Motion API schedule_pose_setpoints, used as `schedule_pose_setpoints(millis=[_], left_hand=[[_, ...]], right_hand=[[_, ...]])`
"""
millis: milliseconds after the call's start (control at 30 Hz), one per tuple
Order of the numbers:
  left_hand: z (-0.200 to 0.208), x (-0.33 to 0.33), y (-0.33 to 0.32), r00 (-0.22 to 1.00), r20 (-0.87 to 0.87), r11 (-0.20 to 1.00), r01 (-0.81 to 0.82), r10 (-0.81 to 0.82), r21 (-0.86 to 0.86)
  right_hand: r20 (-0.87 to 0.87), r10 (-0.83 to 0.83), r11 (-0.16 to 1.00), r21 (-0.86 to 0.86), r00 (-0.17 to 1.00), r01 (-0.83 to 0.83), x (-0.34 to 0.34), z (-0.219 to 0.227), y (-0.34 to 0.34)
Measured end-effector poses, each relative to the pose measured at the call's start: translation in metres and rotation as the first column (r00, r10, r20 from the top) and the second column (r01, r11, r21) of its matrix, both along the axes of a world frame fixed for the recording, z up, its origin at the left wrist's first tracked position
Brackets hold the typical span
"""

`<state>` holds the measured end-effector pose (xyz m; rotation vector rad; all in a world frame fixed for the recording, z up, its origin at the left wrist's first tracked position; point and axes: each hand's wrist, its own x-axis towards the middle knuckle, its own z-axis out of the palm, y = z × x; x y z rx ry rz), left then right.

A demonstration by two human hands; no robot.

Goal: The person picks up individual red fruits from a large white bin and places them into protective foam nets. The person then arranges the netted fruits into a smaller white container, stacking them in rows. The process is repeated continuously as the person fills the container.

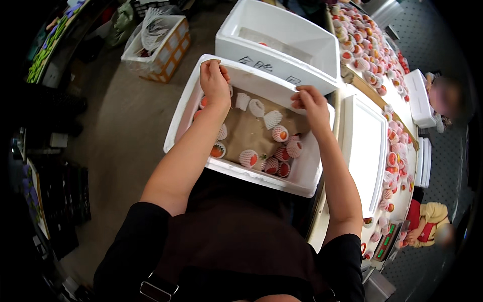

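A white foam box [246, 180] sits in front of me, lined with brown paper [239, 136]. Red-orange fruits in white foam nets lie along its near side and right end, among them one netted fruit [248, 158] near the front wall. Pale foam net sleeves [272, 119] rest on the paper towards the back. My left hand [215, 83] is closed with curled fingers at the box's far left rim. Over the far right rim, my right hand [311, 103] has its fingers bent inward and drawn together. What either hand holds, if anything, cannot be made out.
A second white foam box [279, 63] stands right behind. To the right, a white foam lid [363, 156] lies on a table with many netted fruits [365, 50] and a digital scale [386, 241]. A basket [163, 55] stands on the floor at left. Two people are across the table.
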<state>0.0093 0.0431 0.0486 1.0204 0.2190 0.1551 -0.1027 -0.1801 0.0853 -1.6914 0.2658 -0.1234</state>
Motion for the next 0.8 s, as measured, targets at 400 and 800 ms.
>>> schedule_pose_setpoints(millis=[400, 800], left_hand=[[0.008, -0.045, -0.021, 0.819, 0.48, 0.659, -0.176, -0.314, 0.731], [-0.007, -0.029, -0.021, 0.905, 0.334, 0.806, 0.018, -0.265, 0.592]], right_hand=[[0.419, 0.377, 0.644, -0.76, 0.826, 0.092, 0.092, -0.136, 0.157], [0.03, 0.194, 0.963, -0.196, 0.981, -0.185, 0.066, -0.183, 0.106]])
